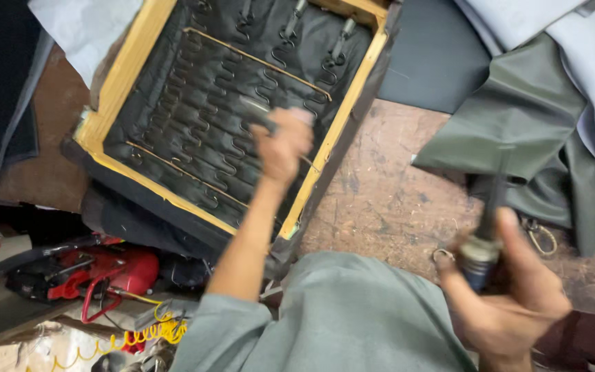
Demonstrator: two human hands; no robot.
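**Two hands, a seat frame and a dark tool**

The seat frame is lying upside down on the table, tilted in the view, its yellow wooden rim enclosing rows of zigzag springs over black fabric. The left hand is reaching out over those springs with the arm stretched forward, and its grip is closing around a small greyish piece; blur keeps me from telling what that piece is. The right hand is staying low and near the body, its grip wrapping a dark tool with a metal collar, the shaft pointing up and away. The tool is hovering just right of the frame, apart from it.

Olive-green vinyl is lying crumpled at the table's right side, with pale cloth beyond it. The table is worn and brown. Down left, a red tool and a coiled yellow hose are sitting on the floor.
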